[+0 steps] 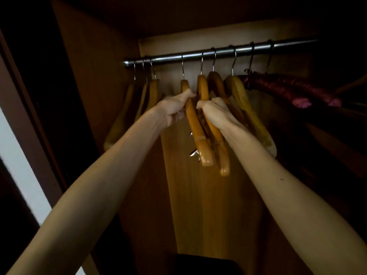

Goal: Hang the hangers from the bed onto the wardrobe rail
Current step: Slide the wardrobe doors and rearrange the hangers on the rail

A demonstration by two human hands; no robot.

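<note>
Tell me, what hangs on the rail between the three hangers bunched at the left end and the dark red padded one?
In the head view, four wooden hangers hang on the rail there; both hands grip the left two.

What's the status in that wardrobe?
Left hand and right hand each grip a wooden hanger. Hooks on rail. Nothing blocking.

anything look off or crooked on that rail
Nothing damaged. The wooden hangers sit unevenly on the rail: three bunched at its left end, then a gap. A dark red padded hanger at the right is the odd one.
</note>
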